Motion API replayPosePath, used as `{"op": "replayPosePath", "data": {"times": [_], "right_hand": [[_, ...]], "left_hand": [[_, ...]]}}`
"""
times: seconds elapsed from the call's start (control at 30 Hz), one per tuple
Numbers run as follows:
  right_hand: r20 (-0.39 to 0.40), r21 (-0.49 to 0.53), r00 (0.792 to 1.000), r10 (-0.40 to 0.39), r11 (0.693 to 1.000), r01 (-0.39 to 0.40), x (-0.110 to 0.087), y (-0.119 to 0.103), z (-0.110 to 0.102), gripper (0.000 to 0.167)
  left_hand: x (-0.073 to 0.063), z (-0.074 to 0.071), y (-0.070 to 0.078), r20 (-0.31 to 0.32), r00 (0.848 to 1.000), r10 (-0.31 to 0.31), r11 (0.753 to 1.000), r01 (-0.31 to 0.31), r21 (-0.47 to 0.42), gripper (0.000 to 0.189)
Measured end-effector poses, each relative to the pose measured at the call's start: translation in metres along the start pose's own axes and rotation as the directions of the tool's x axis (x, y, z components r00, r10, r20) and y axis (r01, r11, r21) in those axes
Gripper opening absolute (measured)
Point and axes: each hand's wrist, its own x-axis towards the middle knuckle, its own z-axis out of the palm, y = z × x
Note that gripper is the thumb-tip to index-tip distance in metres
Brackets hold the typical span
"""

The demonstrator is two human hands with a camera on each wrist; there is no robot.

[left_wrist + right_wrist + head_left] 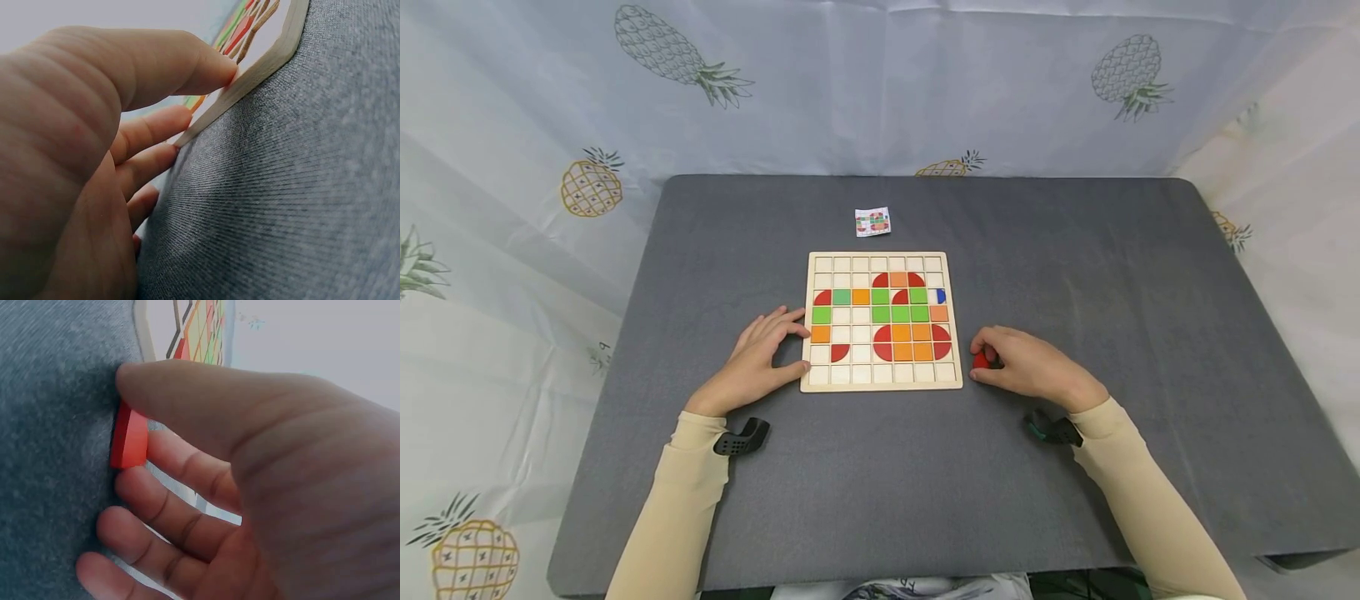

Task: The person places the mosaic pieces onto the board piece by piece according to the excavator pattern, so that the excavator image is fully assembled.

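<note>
A square wooden grid board [882, 387] lies on the table, with several red, orange, green and salmon tiles and a blue-and-white one set in its cells. At its left edge, my left hand [756, 357] rests with fingers spread, thumb tip near the lower corner. The left wrist view shows the thumb [209, 69] touching the board's side. Just right of the board, my right hand [1033, 364] pinches a red block [131, 437] between thumb and fingers, low over the table. Part of the block is hidden behind the thumb.
A small printed card [872, 222] with a coloured pattern lies behind the board. The grey cloth-covered table [1097, 275] extends to both sides. A pineapple-print curtain [820, 83] hangs along the back and sides.
</note>
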Motion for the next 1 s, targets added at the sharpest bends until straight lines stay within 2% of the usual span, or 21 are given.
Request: {"op": "replayPosePath", "data": {"times": [0.23, 0.47, 0.73, 0.9, 1.0], "right_hand": [[0.0, 0.027, 1.0, -0.018, 0.999, 0.018, 0.004, 0.0, 0.001, 0.033], [-0.032, 0.007, 0.999, -0.039, 0.999, 0.039, 0.009, -0.005, -0.009, 0.032], [-0.025, 0.003, 0.996, -0.086, 0.996, 0.086, 0.029, -0.036, -0.024, 0.035], [0.004, 0.005, 0.99, -0.142, 0.99, 0.142, 0.046, -0.058, -0.023, 0.031], [-0.011, -0.014, 0.982, -0.19, 0.982, 0.19, 0.057, -0.067, -0.02, 0.029]], "left_hand": [[0.0, 0.0, -0.001, -0.004, 1.0, 0.009, 1.0, -0.009, -0.001, 0.04], [-0.001, 0.001, -0.001, -0.015, 1.0, 0.005, 1.0, -0.005, 0.001, 0.039], [-0.002, 0.002, -0.002, -0.019, 1.0, 0.004, 1.0, -0.004, 0.001, 0.04], [0.0, 0.002, -0.002, -0.017, 1.0, 0.005, 1.0, -0.005, 0.004, 0.04], [0.0, 0.002, -0.002, -0.016, 1.0, 0.007, 1.0, -0.006, 0.006, 0.04]]}}
